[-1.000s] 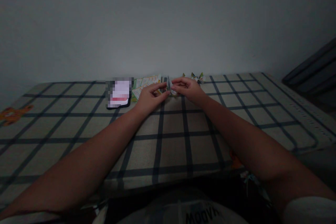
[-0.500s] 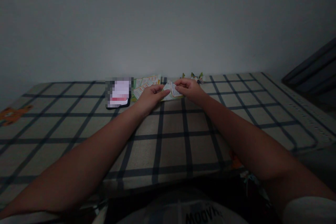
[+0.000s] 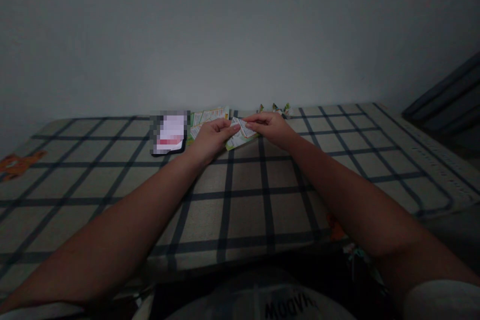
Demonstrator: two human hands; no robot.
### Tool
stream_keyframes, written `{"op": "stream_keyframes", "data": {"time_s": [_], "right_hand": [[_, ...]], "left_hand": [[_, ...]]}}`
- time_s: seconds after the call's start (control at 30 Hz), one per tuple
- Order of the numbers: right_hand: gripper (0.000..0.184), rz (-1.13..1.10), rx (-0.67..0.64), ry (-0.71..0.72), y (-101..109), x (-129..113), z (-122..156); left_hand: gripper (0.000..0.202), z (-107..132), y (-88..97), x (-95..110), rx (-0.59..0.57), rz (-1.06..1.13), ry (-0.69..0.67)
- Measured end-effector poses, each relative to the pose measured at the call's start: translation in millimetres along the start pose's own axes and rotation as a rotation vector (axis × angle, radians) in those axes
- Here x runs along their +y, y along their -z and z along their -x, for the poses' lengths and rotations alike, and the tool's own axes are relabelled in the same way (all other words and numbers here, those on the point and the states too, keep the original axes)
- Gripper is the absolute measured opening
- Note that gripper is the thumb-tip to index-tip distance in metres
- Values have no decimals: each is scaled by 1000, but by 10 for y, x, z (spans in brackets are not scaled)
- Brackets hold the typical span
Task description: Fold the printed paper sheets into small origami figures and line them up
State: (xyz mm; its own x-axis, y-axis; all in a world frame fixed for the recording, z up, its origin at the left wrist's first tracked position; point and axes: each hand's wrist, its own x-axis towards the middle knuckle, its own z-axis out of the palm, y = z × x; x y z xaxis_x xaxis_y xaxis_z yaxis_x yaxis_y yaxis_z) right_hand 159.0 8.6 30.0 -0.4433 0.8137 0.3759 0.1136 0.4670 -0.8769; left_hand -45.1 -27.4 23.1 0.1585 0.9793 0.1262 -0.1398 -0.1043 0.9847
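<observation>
Both my arms reach forward over a checked cloth (image 3: pixel 243 195) in dim light. My left hand (image 3: pixel 212 136) and my right hand (image 3: pixel 270 128) meet near the far edge and pinch the same small folded printed paper (image 3: pixel 240 136), green at its lower edge. The left fingers grip its left side, the right fingers its top right. The paper lies low, close to the cloth.
A phone with a lit screen (image 3: pixel 169 133) lies left of my hands. Printed green sheets (image 3: pixel 207 117) sit behind the left hand. Several small folded paper figures (image 3: pixel 275 108) stand by the wall. A dark object (image 3: pixel 446 100) rises at the far right.
The paper stood upright and narrow between my fingers one second ago; it now lies spread wider and flatter. Both hands stayed in place, shifting only slightly left.
</observation>
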Motion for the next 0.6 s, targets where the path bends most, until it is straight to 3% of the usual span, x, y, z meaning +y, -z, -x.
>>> {"op": "stream_keyframes", "data": {"time_s": [0.17, 0.43, 0.6], "right_hand": [[35, -162, 21, -80, -44, -31, 14], [31, -133, 20, -63, -52, -71, 20], [43, -108, -40, -50, -25, -97, 48]], "left_hand": [[28, -18, 10, 35, -109, 142, 74], [20, 16, -81, 130, -43, 214, 162], [51, 6, -25, 176, 96, 135, 175]]}}
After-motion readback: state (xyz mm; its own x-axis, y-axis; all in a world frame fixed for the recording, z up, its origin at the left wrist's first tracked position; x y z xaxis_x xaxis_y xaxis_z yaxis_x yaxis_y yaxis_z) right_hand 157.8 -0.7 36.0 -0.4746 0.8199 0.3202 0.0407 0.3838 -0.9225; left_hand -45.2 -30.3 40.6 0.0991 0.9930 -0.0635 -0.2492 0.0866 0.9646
